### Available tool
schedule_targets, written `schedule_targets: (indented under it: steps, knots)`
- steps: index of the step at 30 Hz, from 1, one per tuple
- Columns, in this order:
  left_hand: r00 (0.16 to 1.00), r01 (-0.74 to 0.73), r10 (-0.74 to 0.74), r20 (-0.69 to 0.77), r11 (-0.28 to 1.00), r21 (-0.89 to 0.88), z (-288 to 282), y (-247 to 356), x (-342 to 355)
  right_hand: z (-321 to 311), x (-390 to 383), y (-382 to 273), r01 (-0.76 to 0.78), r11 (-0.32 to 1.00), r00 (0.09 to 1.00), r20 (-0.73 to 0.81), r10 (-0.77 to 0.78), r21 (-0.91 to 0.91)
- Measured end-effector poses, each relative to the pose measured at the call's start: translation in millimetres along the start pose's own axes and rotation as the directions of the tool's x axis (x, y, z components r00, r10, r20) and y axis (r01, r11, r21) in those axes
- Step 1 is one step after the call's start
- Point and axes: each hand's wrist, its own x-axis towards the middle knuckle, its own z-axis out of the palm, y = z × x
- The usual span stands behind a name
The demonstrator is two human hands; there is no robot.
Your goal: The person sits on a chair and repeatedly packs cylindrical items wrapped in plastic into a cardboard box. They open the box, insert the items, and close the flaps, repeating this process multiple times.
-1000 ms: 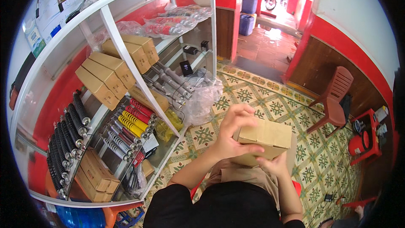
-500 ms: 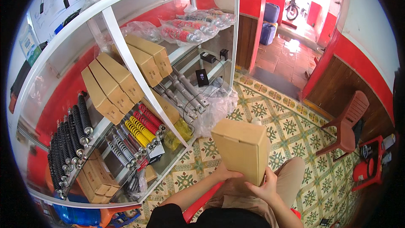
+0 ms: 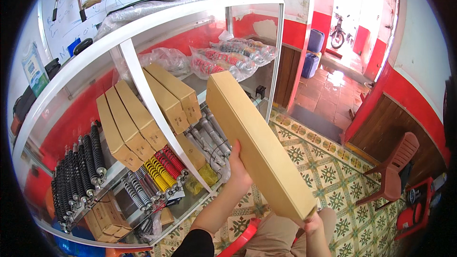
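A long tan cardboard box (image 3: 259,145) is held up in front of me, slanting from upper left down to the lower right. My left hand (image 3: 240,169) grips its left side near the middle, thumb along the edge. At the box's lower end my right hand (image 3: 312,223) holds the corner, its fingers partly hidden beneath. Left of the box stands a glass display case (image 3: 129,59) with a white frame. Similar cardboard boxes (image 3: 126,123) lie on its upper shelf, with coil-spring shock absorbers (image 3: 162,173) in red, yellow and silver below them.
Black shock absorbers (image 3: 81,162) line the case's left side. Bagged shock absorbers (image 3: 233,57) lie on the top right shelf. A brown plastic chair (image 3: 392,169) and a red stand (image 3: 416,212) are at the right. A doorway (image 3: 333,71) opens at the back.
The box has swung from nearly upright into a long slant and risen, its far end moving left toward the case. My left hand has moved up its side; my right now holds the bottom end.
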Motion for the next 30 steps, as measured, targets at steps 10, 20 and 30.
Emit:
schedule_targets:
  steps: [10,20,30]
  knots:
    - [0.975,-0.217,0.214,-0.053,0.975,-0.049,-11.1,51.6,94.7,29.3,154.5,2.2,0.191,0.938,0.972,-0.079,-0.223,-0.289]
    - [0.96,-0.201,0.214,-0.179,0.976,0.086,-22.2,103.4,102.7,43.9,253.9,46.2,0.163,0.944,0.985,-0.002,-0.171,-0.286]
    - [0.965,-0.263,0.251,0.078,0.939,0.22,-55.3,95.9,118.9,61.0,389.8,73.1,0.327,0.828,0.945,0.164,-0.283,-0.455]
